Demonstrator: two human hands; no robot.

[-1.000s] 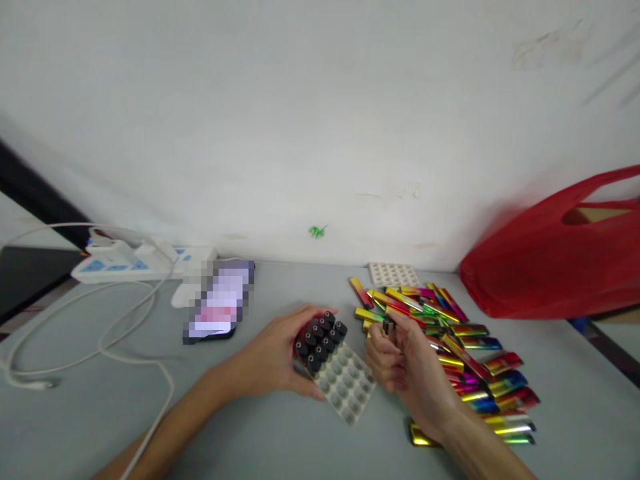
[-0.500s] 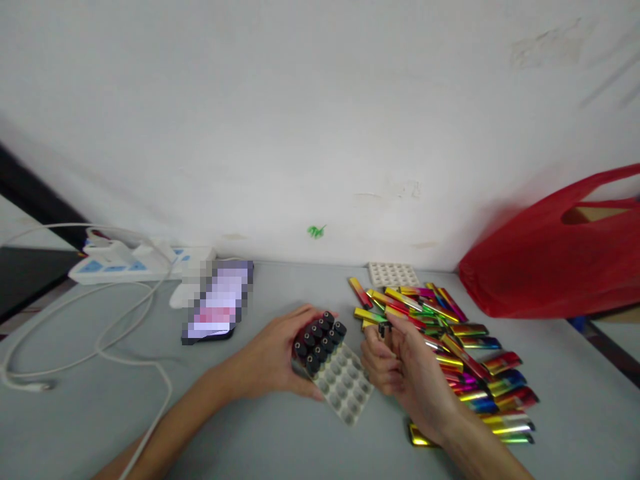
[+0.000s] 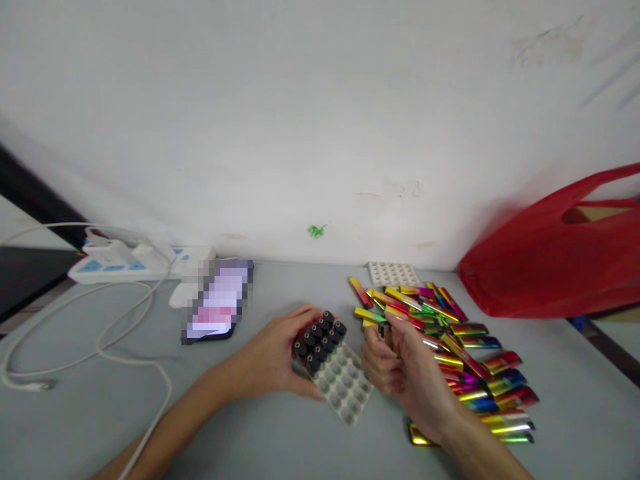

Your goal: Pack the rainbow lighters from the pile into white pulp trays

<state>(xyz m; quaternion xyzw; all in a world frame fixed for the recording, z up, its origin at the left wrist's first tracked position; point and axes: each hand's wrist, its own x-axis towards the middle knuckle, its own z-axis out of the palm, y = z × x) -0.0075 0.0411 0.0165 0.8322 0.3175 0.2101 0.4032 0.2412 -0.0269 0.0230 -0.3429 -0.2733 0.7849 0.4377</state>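
Note:
My left hand point(image 3: 273, 357) is wrapped round a cluster of slim tubes with black tops point(image 3: 320, 340), each top marked by a small pale ring. They stand in rows at one end of a pale moulded tray point(image 3: 345, 387), whose uncovered round hollows face up. My right hand point(image 3: 400, 363) is closed just right of the tray, above the table. A small black end point(image 3: 383, 330) shows between its thumb and fingers; the rest of that black-tipped piece is hidden. Beneath and beyond this hand lies a loose pile of shiny multicoloured tubes point(image 3: 467, 357), several with dark ends.
A second pale tray point(image 3: 393, 274) lies by the wall behind the pile. The red bag point(image 3: 545, 267) stands at the right. On the left are a phone point(image 3: 220, 300), a white power strip point(image 3: 115, 267) and a looping white cable point(image 3: 163, 373) that passes over my left forearm.

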